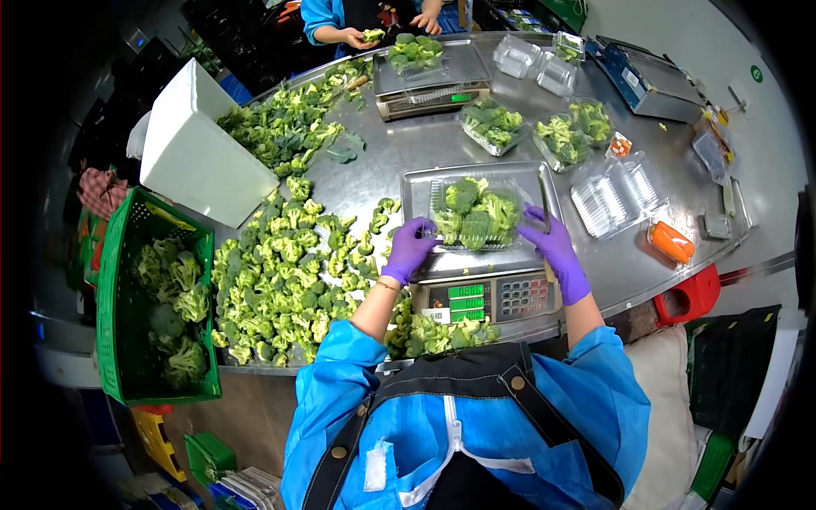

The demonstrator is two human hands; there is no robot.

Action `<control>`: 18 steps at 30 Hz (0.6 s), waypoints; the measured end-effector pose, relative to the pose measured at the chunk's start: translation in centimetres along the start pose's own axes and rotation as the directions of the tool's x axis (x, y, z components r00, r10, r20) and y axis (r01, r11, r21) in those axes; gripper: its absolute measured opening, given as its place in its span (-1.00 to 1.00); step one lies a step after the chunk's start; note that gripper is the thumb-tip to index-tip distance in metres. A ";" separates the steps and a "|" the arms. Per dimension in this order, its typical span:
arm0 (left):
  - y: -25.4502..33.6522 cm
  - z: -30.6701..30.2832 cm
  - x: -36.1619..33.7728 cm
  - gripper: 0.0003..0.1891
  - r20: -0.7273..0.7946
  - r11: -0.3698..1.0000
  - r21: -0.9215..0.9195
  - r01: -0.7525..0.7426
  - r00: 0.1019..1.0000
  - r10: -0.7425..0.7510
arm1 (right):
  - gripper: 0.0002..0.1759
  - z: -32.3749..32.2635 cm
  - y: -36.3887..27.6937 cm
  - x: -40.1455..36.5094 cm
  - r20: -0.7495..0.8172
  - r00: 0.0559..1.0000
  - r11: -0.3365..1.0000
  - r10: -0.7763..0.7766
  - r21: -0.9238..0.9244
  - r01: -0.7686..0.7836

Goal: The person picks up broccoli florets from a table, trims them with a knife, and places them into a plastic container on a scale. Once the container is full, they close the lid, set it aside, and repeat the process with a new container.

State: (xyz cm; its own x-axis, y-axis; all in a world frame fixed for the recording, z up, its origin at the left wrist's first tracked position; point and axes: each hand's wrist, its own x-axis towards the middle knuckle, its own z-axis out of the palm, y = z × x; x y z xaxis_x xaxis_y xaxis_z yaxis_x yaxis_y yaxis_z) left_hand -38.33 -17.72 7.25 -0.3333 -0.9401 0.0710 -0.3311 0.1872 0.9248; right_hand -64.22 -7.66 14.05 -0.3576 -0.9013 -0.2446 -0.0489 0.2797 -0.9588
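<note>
Blue work jacket (586,391) with dark bib straps (565,412) fills the foreground, below a stainless-steel table (361,180) bearing heaped broccoli florets (280,280). On the digital weighing scale (493,297) sits a clear plastic clamshell (467,242), loaded with florets. Weighing or adjusting that portion seems the step in hand; the next move likely calls for level, two-sided support. Purple-gloved, the right hand (554,245) has parted fingers at the clamshell's right edge; the left hand (410,250) meets its left edge, whether pinching I cannot tell.

One head-worn camera looks forward and down — near the hands (411,252), above a table (357,183).
</note>
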 end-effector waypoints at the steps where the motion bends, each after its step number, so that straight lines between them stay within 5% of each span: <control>1: 0.3 -0.5 -0.1 -0.70 0.091 0.988 -0.121 0.097 0.992 -0.086 | -0.34 -0.1 0.7 0.1 0.036 0.999 0.999 0.029 0.014 -0.029; 2: 0.5 -1.1 -0.1 -0.68 0.190 0.952 -0.230 0.202 0.969 -0.159 | -0.34 -0.1 1.1 0.1 0.073 0.996 0.998 0.057 0.026 -0.059; 3: 0.5 -2.0 0.0 -0.49 0.294 0.974 -0.105 0.203 0.941 -0.164 | -0.34 -0.2 1.0 0.0 0.070 0.996 0.998 0.055 0.031 -0.057; 5: -0.9 -1.6 -0.4 -0.26 0.185 0.999 -0.011 -0.052 0.981 0.053 | -0.36 -0.3 0.5 -0.3 0.075 0.986 0.988 0.152 -0.017 -0.151; 6: 2.5 -2.1 -1.0 -0.06 0.159 0.970 0.196 -0.146 0.980 0.115 | -0.36 -0.2 1.0 0.0 0.075 0.986 0.989 0.151 -0.010 -0.151; 7: 4.3 -1.3 -1.5 0.04 -0.007 0.932 0.295 -0.212 0.975 0.224 | -0.33 0.0 2.0 0.4 0.065 0.996 0.998 0.066 -0.003 -0.066; 9: 7.5 -0.7 -0.7 0.08 -0.015 0.777 0.474 -0.414 0.878 0.478 | -0.29 0.2 2.4 0.8 0.049 0.999 1.000 -0.023 0.007 0.023; 12: 9.8 0.7 0.1 0.07 0.155 0.578 0.685 -0.443 0.864 0.478 | -0.09 0.0 1.9 1.2 0.245 0.969 0.989 -0.040 0.148 0.003; 15: 8.5 2.0 1.1 0.01 0.200 0.694 0.542 -0.474 0.875 0.441 | -0.11 -0.2 2.1 2.2 0.336 0.942 0.964 0.007 0.248 -0.096; 18: 7.7 2.2 1.0 -0.07 0.237 0.650 0.562 -0.512 0.852 0.467 | -0.16 -0.3 3.3 3.2 0.352 0.936 0.929 0.012 0.342 -0.140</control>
State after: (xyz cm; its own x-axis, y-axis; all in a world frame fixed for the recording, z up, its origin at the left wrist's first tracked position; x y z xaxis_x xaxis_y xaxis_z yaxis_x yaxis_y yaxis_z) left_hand -43.13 -16.64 13.65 -0.6480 -0.6460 0.4034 -0.5401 0.7632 0.3547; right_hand -65.82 -9.49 10.13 -0.0075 -0.9567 -0.2909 0.3232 0.2730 -0.9061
